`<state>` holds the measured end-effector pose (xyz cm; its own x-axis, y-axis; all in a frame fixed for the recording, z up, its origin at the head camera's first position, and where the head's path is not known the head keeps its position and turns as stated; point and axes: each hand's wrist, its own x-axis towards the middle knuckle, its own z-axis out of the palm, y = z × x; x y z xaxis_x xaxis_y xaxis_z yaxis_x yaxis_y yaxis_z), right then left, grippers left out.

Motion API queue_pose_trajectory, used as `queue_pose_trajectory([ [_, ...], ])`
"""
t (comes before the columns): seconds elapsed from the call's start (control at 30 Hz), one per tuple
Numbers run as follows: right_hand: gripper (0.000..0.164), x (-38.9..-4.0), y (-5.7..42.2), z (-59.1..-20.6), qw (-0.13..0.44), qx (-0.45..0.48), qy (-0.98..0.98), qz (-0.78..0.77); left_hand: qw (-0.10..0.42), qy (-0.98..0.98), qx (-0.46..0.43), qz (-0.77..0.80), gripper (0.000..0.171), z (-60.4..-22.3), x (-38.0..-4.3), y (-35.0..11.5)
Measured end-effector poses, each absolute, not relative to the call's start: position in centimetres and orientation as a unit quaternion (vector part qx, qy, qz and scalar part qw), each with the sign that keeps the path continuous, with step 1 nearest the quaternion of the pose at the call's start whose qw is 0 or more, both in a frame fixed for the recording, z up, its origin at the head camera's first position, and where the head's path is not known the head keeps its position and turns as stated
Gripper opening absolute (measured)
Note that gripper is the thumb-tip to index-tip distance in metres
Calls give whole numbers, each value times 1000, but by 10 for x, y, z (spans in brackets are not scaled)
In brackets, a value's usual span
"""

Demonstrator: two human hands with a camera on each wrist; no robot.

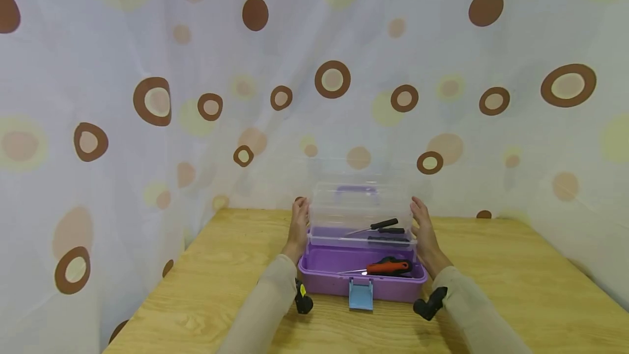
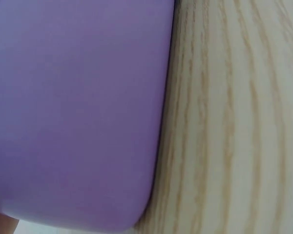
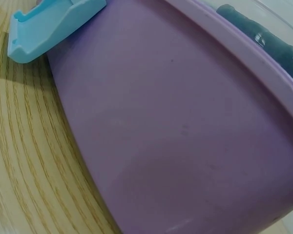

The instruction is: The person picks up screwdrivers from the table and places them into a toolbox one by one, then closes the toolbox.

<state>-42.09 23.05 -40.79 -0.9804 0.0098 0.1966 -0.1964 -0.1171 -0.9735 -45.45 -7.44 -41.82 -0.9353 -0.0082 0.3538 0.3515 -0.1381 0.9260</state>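
A purple toolbox (image 1: 334, 284) stands on the table, its clear lid (image 1: 326, 193) raised at the back with a purple handle (image 1: 356, 189). Beside the lid's left side is my left hand (image 1: 297, 228), its fingers pointing up and away. My right hand (image 1: 426, 231) is at the opposite side, fingers extended and slightly bent. Contact with the lid is unclear. An orange-and-black screwdriver (image 1: 388, 266) lies in the purple base. Behind it, black-handled screwdrivers (image 1: 385, 224) lie in the clear tray (image 1: 339, 240). The light-blue latch (image 3: 53, 29) hangs down in front.
The wooden table (image 1: 221, 288) extends to both sides of the toolbox. A patterned curtain (image 1: 196, 59) hangs behind the table and along its left and right sides. Black devices (image 1: 429, 304) are strapped to both wrists, low beside the toolbox's front corners.
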Motion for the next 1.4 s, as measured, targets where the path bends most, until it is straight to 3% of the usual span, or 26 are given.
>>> queue_pose_trajectory([
  [0.37, 77, -417, 232, -406, 83, 73, -659, 744, 130, -630, -133, -754, 58, -416, -454, -72],
  [0.7, 72, -415, 233, -406, 60, 53, -646, 759, 110, -652, -127, -740, 69, -420, -456, -73],
  [1.03, 67, -416, 229, -405, 57, 64, -642, 762, 117, -642, -132, -746, 60, -420, -457, -77],
  [1.4, 66, -417, 228, -405, 82, 74, -657, 746, 139, -650, -130, -736, 63, -420, -454, -78],
])
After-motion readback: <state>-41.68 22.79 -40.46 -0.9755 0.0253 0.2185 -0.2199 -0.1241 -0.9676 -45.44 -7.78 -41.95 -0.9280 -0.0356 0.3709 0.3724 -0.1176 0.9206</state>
